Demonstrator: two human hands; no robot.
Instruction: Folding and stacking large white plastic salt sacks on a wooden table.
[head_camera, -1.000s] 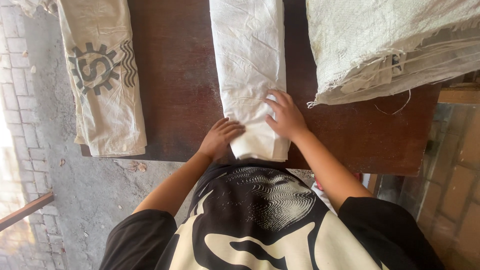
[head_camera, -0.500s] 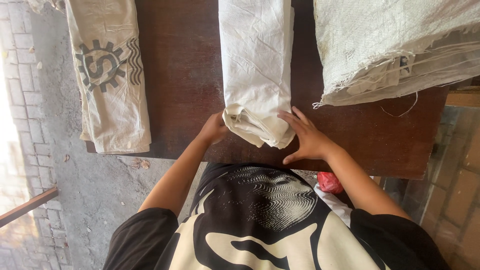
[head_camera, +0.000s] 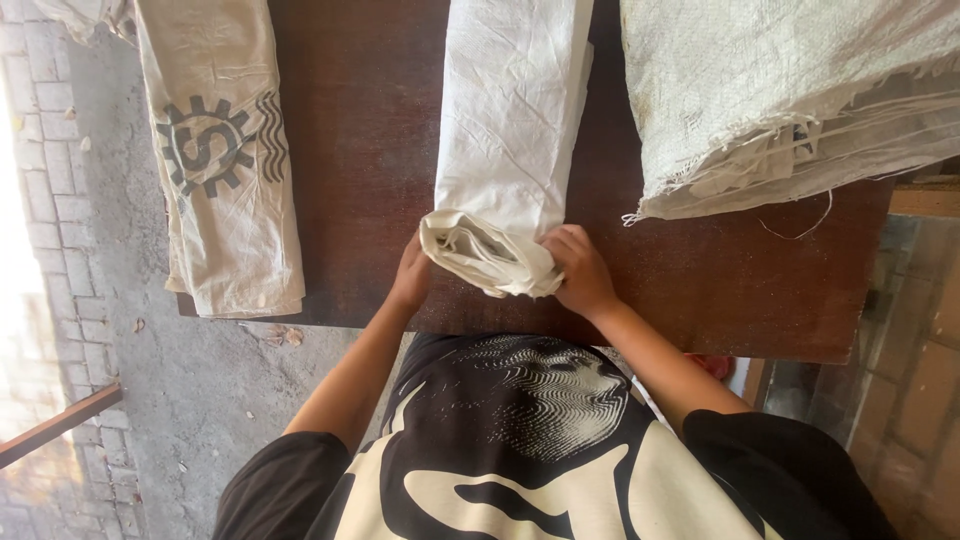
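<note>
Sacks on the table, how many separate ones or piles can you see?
3: a printed sack draped over the table's left edge, a white sack in the middle being rolled by both hands, and a stack at right, whose count stays hidden.

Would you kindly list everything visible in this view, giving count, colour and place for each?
folded sack: one, white, middle of the table, its near end rolled up between both hands
printed sack: one, beige with a dark gear-shaped mark, left edge of the table, hanging slightly over it
stack of sacks: one pile, off-white woven, frayed threads, right side of the table
table: one, dark brown wood, under all the sacks
ground: grey concrete and pale brick, left of the table
red thing: one, mostly hidden, below the table's near edge
shirt: one, black and cream, bottom centre
left hand: one, on the roll's left side
right hand: one, gripping the roll's right side
</note>
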